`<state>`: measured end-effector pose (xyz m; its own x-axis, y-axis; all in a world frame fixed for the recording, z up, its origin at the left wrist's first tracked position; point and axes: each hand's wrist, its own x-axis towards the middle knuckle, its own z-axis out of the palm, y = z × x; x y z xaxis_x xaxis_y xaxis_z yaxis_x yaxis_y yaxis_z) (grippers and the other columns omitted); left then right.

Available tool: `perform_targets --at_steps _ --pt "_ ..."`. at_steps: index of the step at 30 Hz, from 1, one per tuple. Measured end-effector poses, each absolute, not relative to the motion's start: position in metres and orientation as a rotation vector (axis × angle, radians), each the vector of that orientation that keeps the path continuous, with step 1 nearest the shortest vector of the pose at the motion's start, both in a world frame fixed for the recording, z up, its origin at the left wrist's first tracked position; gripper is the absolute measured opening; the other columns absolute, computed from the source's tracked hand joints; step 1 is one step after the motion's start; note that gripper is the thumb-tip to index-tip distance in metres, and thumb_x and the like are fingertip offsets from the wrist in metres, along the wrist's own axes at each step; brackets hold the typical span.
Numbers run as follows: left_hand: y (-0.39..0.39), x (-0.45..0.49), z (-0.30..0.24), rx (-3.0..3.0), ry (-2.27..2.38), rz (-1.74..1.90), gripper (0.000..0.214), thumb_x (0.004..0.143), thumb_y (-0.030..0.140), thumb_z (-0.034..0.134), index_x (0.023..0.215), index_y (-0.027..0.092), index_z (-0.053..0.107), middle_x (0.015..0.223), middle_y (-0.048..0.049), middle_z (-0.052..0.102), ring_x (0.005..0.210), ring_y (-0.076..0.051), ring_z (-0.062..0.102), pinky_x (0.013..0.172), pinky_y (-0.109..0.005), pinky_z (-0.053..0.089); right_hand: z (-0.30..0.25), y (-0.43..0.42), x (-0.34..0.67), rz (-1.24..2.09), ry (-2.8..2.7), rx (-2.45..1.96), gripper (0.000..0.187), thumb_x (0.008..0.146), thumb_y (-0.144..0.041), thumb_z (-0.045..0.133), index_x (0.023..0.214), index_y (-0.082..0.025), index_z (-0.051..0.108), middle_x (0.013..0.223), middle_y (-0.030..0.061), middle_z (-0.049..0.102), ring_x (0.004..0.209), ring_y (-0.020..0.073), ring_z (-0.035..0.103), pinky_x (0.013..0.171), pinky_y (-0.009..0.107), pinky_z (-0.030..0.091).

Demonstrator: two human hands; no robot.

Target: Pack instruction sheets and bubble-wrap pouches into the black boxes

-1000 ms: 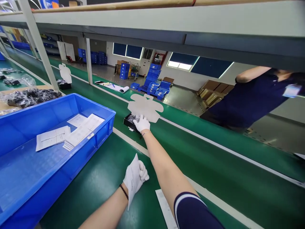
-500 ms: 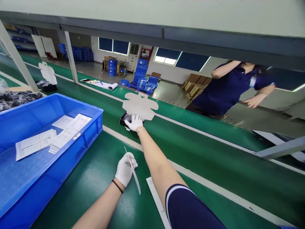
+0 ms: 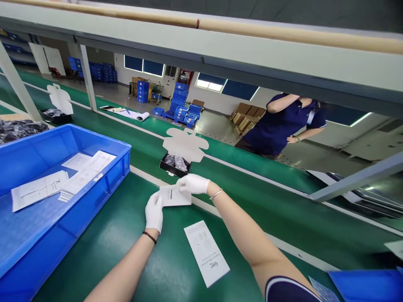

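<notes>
Between my two white-gloved hands is a small white printed leaflet (image 3: 172,196), held above the green worktop. My left hand (image 3: 154,213) pinches its left edge, and my right hand (image 3: 194,184) grips its upper right corner. Just beyond, an open black box (image 3: 174,164) stands on the belt with its white lid (image 3: 185,144) raised. Clear-wrapped items (image 3: 180,162) fill it. A longer white leaflet (image 3: 206,253) lies flat on the worktop below my right hand.
A large blue bin (image 3: 107,184) at the left contains several stacks of papers (image 3: 40,188). Another open box (image 3: 58,117) stands farther left on the belt. Across the line is a person in a dark shirt (image 3: 280,123). A metal post (image 3: 355,178) slants at the right.
My right hand has come back from the black box and taken hold of the leaflet with my left. The leaflet has turned from edge-on to face-up. The view has shifted right.
</notes>
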<state>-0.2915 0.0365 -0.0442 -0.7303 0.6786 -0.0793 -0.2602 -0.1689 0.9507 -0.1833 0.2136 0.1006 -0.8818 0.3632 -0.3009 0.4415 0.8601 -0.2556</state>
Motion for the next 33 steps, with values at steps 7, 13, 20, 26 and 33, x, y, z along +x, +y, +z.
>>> perform_targets --at_steps 7,13,20,26,33 --pt "0.035 -0.286 -0.044 0.508 1.299 1.866 0.057 0.080 0.040 0.068 0.128 0.011 0.058 0.121 -0.0209 0.068 0.103 -0.027 0.069 0.097 -0.045 0.053 0.134 0.296 -0.196 0.089 2.864 1.615 0.043 0.101 -0.025 0.038 0.138 -0.021 0.059 0.134 0.0122 0.063 0.115 0.0275 0.061 0.095 0.035 0.048" --pt "0.037 -0.287 -0.046 0.503 1.271 1.880 0.054 0.076 0.043 0.072 0.119 0.011 0.064 0.112 -0.0191 0.071 0.094 -0.026 0.070 0.090 -0.044 0.055 0.093 0.313 -0.214 0.022 2.690 1.686 0.036 0.095 -0.020 0.048 0.124 -0.018 0.068 0.120 0.0142 0.069 0.107 0.0280 0.065 0.088 0.035 0.050" --pt "0.036 -0.289 -0.045 0.543 1.279 1.850 0.050 0.077 0.041 0.070 0.117 0.011 0.064 0.110 -0.0183 0.072 0.093 -0.025 0.071 0.089 -0.042 0.056 0.087 0.254 -0.156 0.085 2.752 1.818 0.049 0.102 -0.036 0.039 0.146 -0.015 0.047 0.139 0.0184 0.056 0.126 0.0311 0.052 0.102 0.039 0.041" --pt "0.032 -0.283 -0.044 0.793 1.353 1.674 0.040 0.083 0.034 0.061 0.116 0.012 0.064 0.109 -0.0163 0.073 0.094 -0.024 0.071 0.092 -0.041 0.056 0.042 0.082 -0.065 -0.411 2.349 1.668 0.101 0.079 -0.067 0.066 0.158 -0.015 0.027 0.124 0.0216 0.059 0.109 0.0365 0.060 0.085 0.041 0.047" --pt "0.019 -0.269 -0.033 1.242 1.391 1.322 0.032 0.081 0.025 0.064 0.111 0.020 0.072 0.107 -0.0097 0.076 0.100 -0.024 0.071 0.098 -0.040 0.053 0.015 0.017 -0.044 -0.736 2.191 1.942 0.134 0.059 -0.046 0.085 0.161 -0.014 0.003 0.134 0.0236 0.047 0.109 0.0350 0.059 0.085 0.039 0.047"
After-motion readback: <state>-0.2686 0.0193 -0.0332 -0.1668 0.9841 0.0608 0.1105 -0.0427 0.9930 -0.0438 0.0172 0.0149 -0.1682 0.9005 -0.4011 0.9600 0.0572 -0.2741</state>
